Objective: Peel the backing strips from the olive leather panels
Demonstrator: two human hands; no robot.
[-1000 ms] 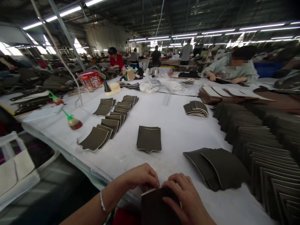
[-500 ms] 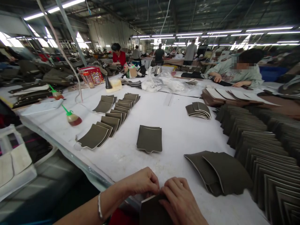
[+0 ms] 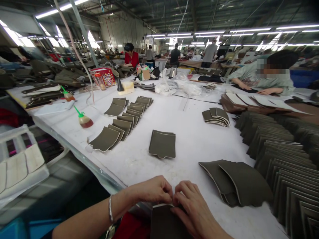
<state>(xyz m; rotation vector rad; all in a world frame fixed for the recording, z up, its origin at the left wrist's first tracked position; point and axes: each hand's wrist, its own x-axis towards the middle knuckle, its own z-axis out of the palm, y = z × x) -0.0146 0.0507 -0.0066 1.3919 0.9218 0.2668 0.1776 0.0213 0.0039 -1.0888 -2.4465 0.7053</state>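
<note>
Pinching the dark piece (image 3: 164,223), left hand (image 3: 155,190) and right hand (image 3: 194,209) touch fingertips; red box (image 3: 104,77) contents unclear

1. Dark piece (image 3: 163,220) at the table's near edge: lower part cut off by the bottom border, right side covered by the right hand (image 3: 195,210).
2. Left hand (image 3: 154,191) and right hand pinch its top edge; fingertips tucked under the knuckles, out of sight.
3. Stacked pieces (image 3: 286,166) along the table's right edge: rows run off the right border, count not readable.
4. Red box (image 3: 106,78) toward the far left corner: print too small to read.
</note>
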